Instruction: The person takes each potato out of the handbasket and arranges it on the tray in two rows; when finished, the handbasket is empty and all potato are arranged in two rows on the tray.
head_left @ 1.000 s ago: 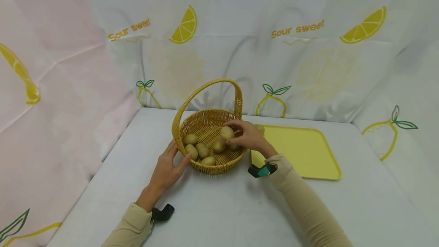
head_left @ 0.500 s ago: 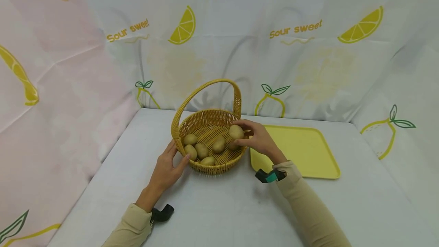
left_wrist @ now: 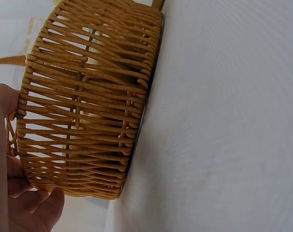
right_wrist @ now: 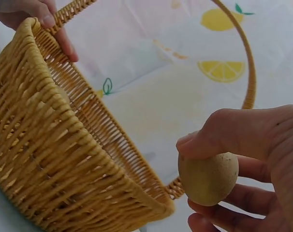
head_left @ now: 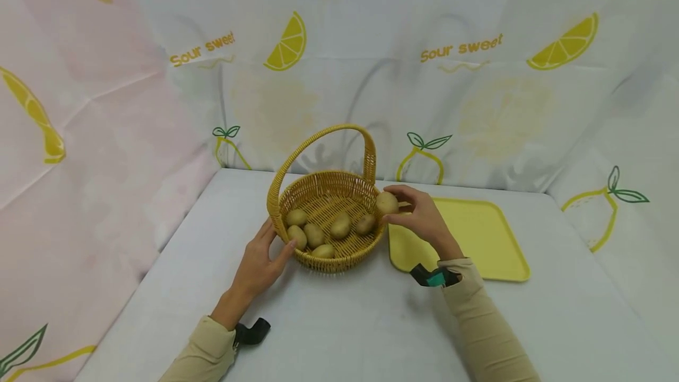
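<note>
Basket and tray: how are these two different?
The basket is round and woven; the tray is rectangular and smooth-looking. The basket is deep with a tall handle; the tray is shallow, with none visible. The left hand holds the basket, while the tray lies unheld. Both are yellowish and rest on the table.

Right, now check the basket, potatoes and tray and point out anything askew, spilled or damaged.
Nothing stands out. The wicker basket stands upright with the left hand at its side, potatoes lie inside it, the right hand grips another potato that shows no obvious damage, and the yellow tray lies flat on the table.
</note>
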Motion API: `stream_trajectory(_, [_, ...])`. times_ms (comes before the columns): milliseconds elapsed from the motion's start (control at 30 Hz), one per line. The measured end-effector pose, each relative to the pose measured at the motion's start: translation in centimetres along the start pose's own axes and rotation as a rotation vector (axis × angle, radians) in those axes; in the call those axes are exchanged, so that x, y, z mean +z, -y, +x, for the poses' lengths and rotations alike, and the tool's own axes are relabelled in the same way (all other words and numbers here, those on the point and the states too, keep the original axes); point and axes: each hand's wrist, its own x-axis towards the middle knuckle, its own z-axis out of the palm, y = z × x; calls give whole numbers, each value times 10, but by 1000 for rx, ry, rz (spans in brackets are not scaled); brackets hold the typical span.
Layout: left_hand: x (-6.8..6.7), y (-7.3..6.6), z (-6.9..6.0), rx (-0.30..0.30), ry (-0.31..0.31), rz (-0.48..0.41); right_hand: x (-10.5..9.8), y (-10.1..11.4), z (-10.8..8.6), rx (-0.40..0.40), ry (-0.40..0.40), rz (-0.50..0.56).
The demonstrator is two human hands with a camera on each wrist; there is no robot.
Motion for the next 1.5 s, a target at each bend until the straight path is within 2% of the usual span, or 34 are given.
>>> stream_trajectory(367, [0, -1, -1, -10, -9, 17, -29, -14, -1, 52, -112, -40])
stream_trajectory(533, [-1, -1, 0, -8, -2, 19, -38, -25, -4, 92, -169, -127])
stream_trajectory(667, [-2, 0, 0, -9, 0, 27, -41, -33, -5, 121, -199, -185])
stream_trajectory(933, [-3, 2, 0, -7, -5, 20, -47, -45, -4, 166, -227, -132])
stream_trajectory(1033, [-3, 2, 0, -8, -5, 19, -50, -58, -6, 199, -234, -143])
stream_trajectory(1333, [0, 1, -1, -6, 2, 10, -51, -77, -12, 298, -255, -162])
stream_trajectory(1500, [0, 0, 0, -11, 4, 13, -49, -85, -11, 311, -275, -179])
